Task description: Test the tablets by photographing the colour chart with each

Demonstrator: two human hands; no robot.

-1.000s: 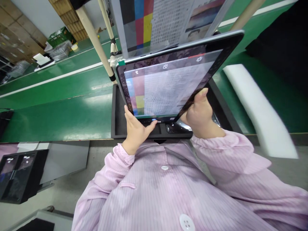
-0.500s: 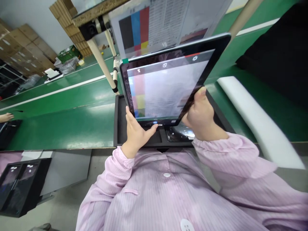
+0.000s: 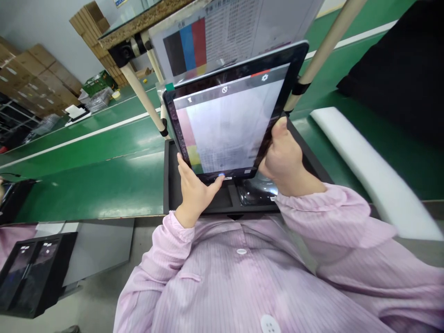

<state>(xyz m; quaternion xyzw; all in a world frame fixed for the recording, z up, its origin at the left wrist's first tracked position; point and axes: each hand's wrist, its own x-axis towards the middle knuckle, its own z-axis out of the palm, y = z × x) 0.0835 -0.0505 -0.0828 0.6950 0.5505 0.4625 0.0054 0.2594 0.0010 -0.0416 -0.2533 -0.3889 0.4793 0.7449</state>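
Both hands hold up a tablet (image 3: 229,125), its lit screen tilted toward me and showing a camera picture of a printed sheet. My left hand (image 3: 196,192) grips the lower left corner, the thumb lying on the bottom bezel near a small white label. On the right edge, my right hand (image 3: 286,159) is closed with its thumb up along the bezel; its other fingers are partly hidden behind the tablet. Behind the tablet hangs the printed chart (image 3: 225,39) with colour blocks and rows of text. Below, a second tablet (image 3: 256,190) lies in a black foam tray (image 3: 169,175).
A long white foam strip (image 3: 374,171) lies on the green bench (image 3: 132,180) to the right, near black cloth (image 3: 388,74). Beige pipe posts (image 3: 144,97) carry a shelf (image 3: 145,25). At lower left stands a black tray with tablets (image 3: 38,273). Cardboard boxes (image 3: 38,69) are stacked behind.
The tablet has shifted slightly left in view, with both hands still on it. On its screen the chart picture has moved left, so fewer colour blocks show.
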